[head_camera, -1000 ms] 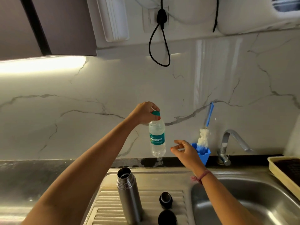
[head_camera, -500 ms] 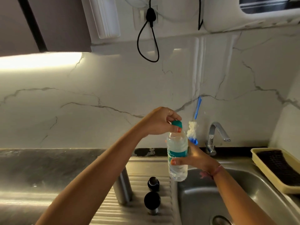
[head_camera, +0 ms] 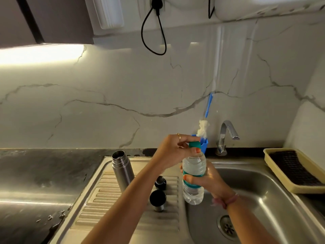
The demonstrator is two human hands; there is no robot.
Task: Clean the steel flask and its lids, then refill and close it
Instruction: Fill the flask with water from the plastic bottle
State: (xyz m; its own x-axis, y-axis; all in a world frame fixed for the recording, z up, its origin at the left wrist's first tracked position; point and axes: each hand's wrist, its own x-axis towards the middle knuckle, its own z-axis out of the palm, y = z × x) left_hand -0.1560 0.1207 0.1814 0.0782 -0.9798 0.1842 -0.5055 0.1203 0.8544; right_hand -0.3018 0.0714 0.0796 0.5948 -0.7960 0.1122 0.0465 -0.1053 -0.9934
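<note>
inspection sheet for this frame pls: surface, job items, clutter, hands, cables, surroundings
Surface: steel drainboard beside the sink; dark wet counter to its left.
Job's things: flask upright and open on the drainboard; two lids beside it, apart; water bottle held upright at the sink's edge, cap on.
Clutter: brush in a blue holder; yellow tray at right.
Hands: left hand pinches the cap; right hand grips the bottle body.
Cables: black cord loops down from a wall socket; a second hangs to its right.
Surroundings: marble backsplash, tap, lit under-cabinet strip.
</note>
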